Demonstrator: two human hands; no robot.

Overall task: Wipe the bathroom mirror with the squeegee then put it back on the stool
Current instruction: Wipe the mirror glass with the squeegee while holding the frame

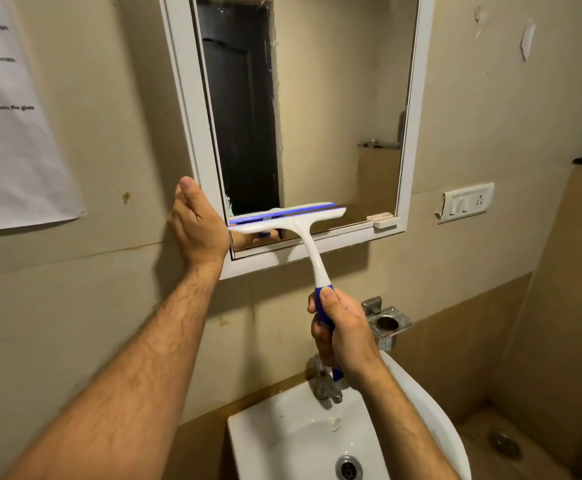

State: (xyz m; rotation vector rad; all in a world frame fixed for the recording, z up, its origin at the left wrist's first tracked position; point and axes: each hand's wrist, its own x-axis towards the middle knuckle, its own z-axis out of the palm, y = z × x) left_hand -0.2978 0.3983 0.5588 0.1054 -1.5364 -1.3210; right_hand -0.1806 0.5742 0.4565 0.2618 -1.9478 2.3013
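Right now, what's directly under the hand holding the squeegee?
Under the right hand gripping the squeegee is a metal tap over a white sink. The hand covers the tap's top.

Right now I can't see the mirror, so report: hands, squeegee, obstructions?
Right hand grips squeegee handle, blade at mirror bottom. Left hand open on frame's left edge. Nothing blocking.

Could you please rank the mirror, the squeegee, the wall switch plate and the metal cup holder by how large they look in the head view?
1. mirror
2. squeegee
3. and 4. switch plate and cup holder: they look about alike, so I would not rank them.
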